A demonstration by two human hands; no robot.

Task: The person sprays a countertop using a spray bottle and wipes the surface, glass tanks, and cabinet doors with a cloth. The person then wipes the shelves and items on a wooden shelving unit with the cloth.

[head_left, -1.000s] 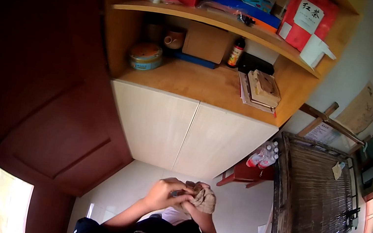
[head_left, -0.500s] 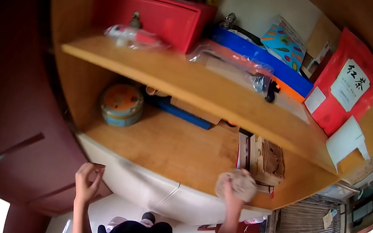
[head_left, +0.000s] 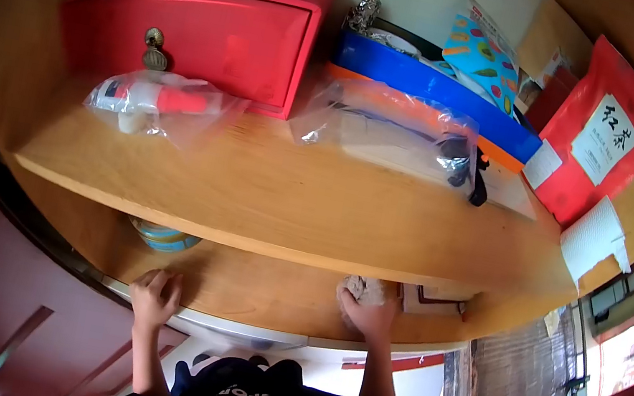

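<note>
My right hand (head_left: 372,316) presses a crumpled beige cloth (head_left: 365,291) on the lower shelf (head_left: 259,285), just left of the books (head_left: 435,300). The hand's fingers are wrapped over the cloth. At the left front edge of that shelf is my left hand (head_left: 156,293), its fingers curled together; whether anything small is between them is hidden. Behind my left hand, a round blue tin (head_left: 164,237) shows partly beneath the upper shelf (head_left: 292,194).
On the upper shelf are a red box (head_left: 217,40), a bagged bottle (head_left: 156,98), a blue tray (head_left: 431,82), a clear plastic bag (head_left: 398,123), a red tea pouch (head_left: 600,133) and a white paper roll (head_left: 596,243). A slatted wooden frame (head_left: 513,385) stands at the lower right.
Both hands first met at the cloth, then parted. My right hand has carried the cloth onto the lower shelf, and my left hand has come to its edge. The view has moved closer to the shelves.
</note>
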